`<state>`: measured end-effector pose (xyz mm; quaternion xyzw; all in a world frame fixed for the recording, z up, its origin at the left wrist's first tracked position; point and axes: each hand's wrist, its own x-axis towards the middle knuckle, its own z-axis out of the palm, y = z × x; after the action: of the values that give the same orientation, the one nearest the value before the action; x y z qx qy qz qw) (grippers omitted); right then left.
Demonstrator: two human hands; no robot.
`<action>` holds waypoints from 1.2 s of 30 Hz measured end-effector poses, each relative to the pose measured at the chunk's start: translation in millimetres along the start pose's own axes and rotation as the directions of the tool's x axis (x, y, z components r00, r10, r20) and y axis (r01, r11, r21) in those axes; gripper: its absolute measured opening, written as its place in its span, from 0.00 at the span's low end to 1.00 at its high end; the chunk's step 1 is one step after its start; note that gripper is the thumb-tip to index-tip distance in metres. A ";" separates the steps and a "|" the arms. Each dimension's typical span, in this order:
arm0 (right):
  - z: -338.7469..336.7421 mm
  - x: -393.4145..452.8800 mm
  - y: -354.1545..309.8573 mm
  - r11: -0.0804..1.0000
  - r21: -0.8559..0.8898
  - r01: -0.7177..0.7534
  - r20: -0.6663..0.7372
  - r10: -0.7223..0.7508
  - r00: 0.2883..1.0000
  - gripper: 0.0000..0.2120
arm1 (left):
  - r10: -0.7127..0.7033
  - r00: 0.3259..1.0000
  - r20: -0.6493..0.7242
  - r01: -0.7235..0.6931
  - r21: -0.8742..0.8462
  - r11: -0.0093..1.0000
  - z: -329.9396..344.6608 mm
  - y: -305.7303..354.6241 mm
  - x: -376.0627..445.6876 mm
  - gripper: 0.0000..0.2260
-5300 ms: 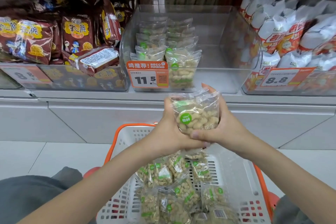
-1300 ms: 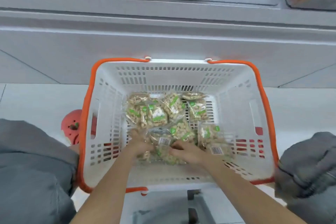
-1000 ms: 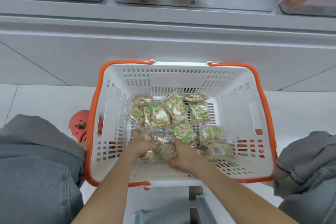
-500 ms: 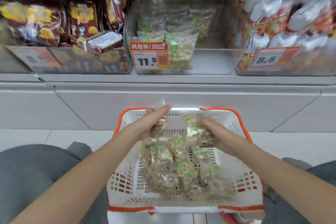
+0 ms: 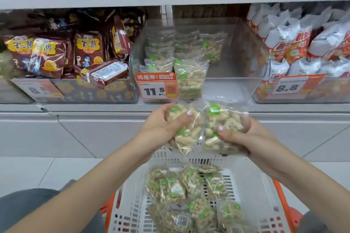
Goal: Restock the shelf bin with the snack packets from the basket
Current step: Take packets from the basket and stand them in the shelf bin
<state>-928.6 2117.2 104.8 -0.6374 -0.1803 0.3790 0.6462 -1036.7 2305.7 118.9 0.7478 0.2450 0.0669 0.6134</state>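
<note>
My left hand [image 5: 158,130] grips a clear snack packet [image 5: 186,134] of pale puffs with green dots. My right hand [image 5: 240,135] grips a second such packet [image 5: 224,119] beside it. Both packets hang side by side above the white basket [image 5: 250,185] with an orange rim, just below the shelf edge. Several more packets [image 5: 181,189] lie in the basket. The clear shelf bin [image 5: 236,89] stands straight ahead, with rows of the same packets [image 5: 189,77] on its left half and bare floor on its right half.
An orange price tag reading 11.5 [image 5: 156,86] hangs on the bin's front left. Brown snack bags [image 5: 87,49] fill the bin to the left, white and orange bags [image 5: 295,43] the bin to the right. Another shelf runs above. My grey-trousered knees flank the basket.
Both hands picked packets out of the basket and rose with them to just below the shelf edge. The view tilted up from the basket to the shelf.
</note>
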 end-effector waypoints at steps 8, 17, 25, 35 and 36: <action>-7.9 8.4 5.9 0.995 -0.009 -0.098 0.046 0.099 0.994 0.40 | -0.131 0.972 0.195 0.170 -0.198 0.965 -1.1 5.0 -4.8 0.20; -8.8 0.2 6.4 0.997 0.066 -0.051 0.005 0.051 0.999 0.35 | -0.073 0.985 -0.154 0.063 -0.073 0.995 4.8 -9.5 4.9 0.20; 7.6 -2.0 7.9 0.997 -0.063 0.054 -0.069 -0.058 0.996 0.29 | -0.253 0.966 0.062 0.259 -0.316 0.913 24.0 -19.5 10.0 0.13; 21.0 3.1 9.0 0.933 -0.298 0.202 -0.103 -0.242 0.965 0.06 | -0.174 0.942 0.286 0.303 -0.505 0.808 31.1 -10.8 9.1 0.35; 21.7 3.9 9.7 0.929 -0.304 0.210 -0.097 -0.249 0.964 0.05 | -0.140 0.942 0.304 0.284 -0.505 0.815 29.3 -10.8 7.8 0.37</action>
<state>-944.1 2133.9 97.1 -0.7238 -0.2637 0.2266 0.5960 -1021.3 2284.7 100.2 0.5134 0.2183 -0.0318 0.8293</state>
